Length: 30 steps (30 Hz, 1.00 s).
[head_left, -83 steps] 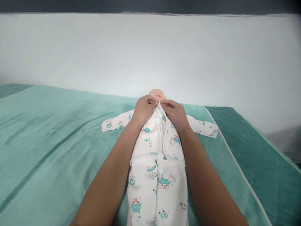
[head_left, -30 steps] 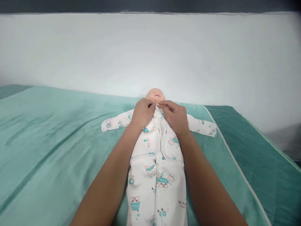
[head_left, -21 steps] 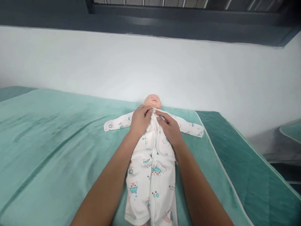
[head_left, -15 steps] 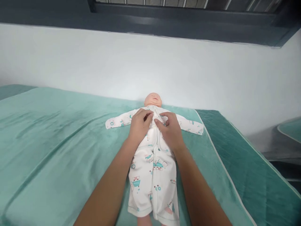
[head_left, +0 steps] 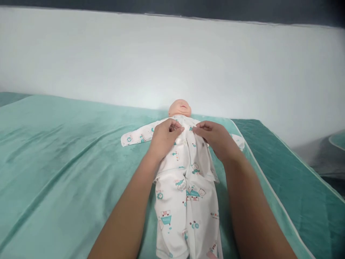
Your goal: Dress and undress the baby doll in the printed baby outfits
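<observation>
A baby doll (head_left: 180, 107) lies on its back, its head toward the wall. It wears a white long-sleeved baby shirt (head_left: 175, 157) with a front opening and small teal prints, over matching trousers (head_left: 172, 216). At the chest, my left hand (head_left: 166, 138) pinches the shirt near the edge of its front opening. On the other side of the opening, my right hand (head_left: 215, 138) has thumb and fingers closed on the shirt cloth just below the collar. Part of the right-side sleeve is hidden behind my right hand.
Under the doll is a light green blanket (head_left: 81, 162) with a few creases. A darker green quilted cover (head_left: 291, 172) extends at the right. A white wall (head_left: 134, 61) rises behind the doll's head, with a dark band above.
My right hand has moved to the right, away from my left hand, and the shirt front lies flatter. The view has tilted downward.
</observation>
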Motion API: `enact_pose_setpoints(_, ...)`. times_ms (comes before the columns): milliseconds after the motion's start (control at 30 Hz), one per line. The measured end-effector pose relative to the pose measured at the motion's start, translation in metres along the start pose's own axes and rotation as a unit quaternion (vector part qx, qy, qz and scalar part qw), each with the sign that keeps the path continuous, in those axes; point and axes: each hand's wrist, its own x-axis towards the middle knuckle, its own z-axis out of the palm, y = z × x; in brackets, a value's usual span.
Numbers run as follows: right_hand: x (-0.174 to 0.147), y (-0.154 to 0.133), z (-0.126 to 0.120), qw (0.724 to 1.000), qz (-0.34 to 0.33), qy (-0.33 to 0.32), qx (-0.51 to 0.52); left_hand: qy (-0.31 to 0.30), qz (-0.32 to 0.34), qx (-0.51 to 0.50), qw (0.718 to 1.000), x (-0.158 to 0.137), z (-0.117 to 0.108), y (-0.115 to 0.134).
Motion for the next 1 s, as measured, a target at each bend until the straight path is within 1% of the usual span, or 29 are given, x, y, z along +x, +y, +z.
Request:
enact_pose_setpoints(67, 0.000, -0.002, 0.001, 0.998, -0.017, 0.014, 0.053, 0.004, 0.005, -0.012, 1.000, 0.001, 0.001, 0.002)
enact_pose_setpoints(133, 0.000, -0.002, 0.007, 0.996, -0.024, 0.028, 0.084, 0.006, 0.018, -0.028, 0.999, 0.002, 0.003, 0.004)
enact_pose_setpoints(267, -0.001, 0.001, 0.021, 0.990, -0.024, 0.025, 0.139, 0.000, 0.022, -0.052, 0.998, 0.003, 0.005, 0.006)
enact_pose_setpoints(467, -0.002, 0.009, 0.023, 0.986, -0.010, 0.021, 0.164, -0.015, 0.020, -0.058, 0.998, 0.002, 0.005, 0.006)
enact_pose_setpoints(600, -0.004, 0.012, 0.023, 0.990, -0.022, 0.016, 0.137, -0.019, 0.015, -0.059, 0.998, 0.002, 0.005, 0.006)
enact_pose_setpoints(867, -0.011, 0.002, 0.027, 0.998, -0.054, 0.013, 0.023, -0.018, -0.007, -0.091, 0.996, 0.001, 0.006, 0.006)
enact_pose_setpoints(1000, -0.011, 0.002, 0.031, 0.996, -0.076, 0.026, -0.044, -0.033, 0.001, -0.082, 0.996, -0.002, 0.006, 0.008)
